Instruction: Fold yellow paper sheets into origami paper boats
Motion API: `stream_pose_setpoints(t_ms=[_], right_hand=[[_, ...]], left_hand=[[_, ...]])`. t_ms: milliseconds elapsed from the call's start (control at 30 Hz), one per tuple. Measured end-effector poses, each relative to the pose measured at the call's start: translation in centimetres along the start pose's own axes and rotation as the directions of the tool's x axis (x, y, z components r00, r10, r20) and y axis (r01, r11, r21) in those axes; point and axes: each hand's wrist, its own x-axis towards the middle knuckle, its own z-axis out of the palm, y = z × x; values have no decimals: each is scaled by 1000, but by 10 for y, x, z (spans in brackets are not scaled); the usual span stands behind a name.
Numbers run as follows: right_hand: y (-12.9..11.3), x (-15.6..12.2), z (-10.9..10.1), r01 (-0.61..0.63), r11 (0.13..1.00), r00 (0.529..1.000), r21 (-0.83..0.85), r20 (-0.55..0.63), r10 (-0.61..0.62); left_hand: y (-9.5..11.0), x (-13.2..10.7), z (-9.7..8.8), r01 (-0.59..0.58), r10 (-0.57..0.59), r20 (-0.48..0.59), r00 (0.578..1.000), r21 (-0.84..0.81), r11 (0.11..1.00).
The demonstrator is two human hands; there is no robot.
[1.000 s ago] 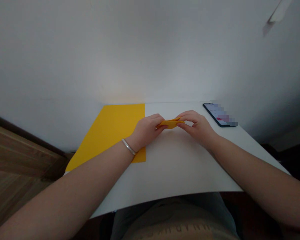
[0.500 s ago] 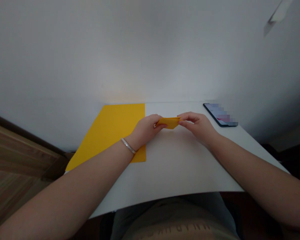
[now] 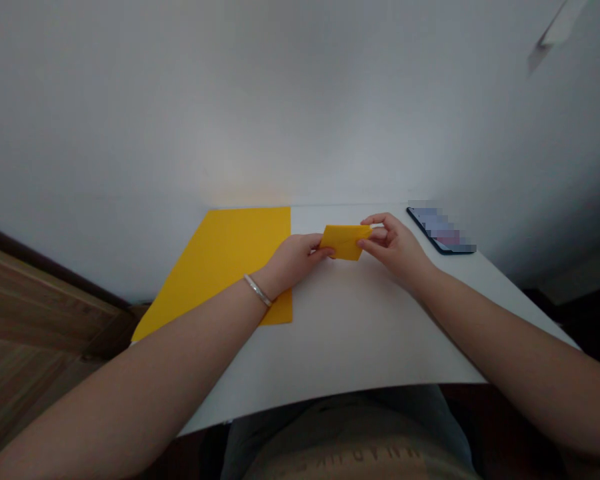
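A small piece of folded yellow paper is held up above the white table, its broad face turned toward me. My left hand is closed on its left edge, thumb in front and the other fingers largely hidden behind. At the paper's right edge, my right hand pinches the lower corner with the thumb, while its index finger reaches over the top corner. A large yellow sheet lies flat on the table, partly under my left forearm and hand.
The white table backs onto a pale wall. A phone with a blurred screen lies at the back right. Wooden furniture stands to the left of the table.
The folded paper has tilted up, so more of its face shows. My right hand has risen slightly, its index finger lifting toward the top corner. My left hand has barely moved.
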Motion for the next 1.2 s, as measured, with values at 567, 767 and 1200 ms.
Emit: stream_pose_setpoints(t_ms=[567, 767, 1200], right_hand=[[-19, -12, 7, 451, 306, 862, -839, 319, -395], [-9, -4, -5, 428, 545, 894, -721, 251, -371], [-7, -5, -4, 452, 528, 883, -719, 443, -153]], left_hand=[[15, -4, -2, -380, 416, -203, 886, 194, 904], [7, -5, -1, -216, 231, -156, 960, 107, 970], [12, -6, -1, -186, 134, 162, 978, 368, 911]])
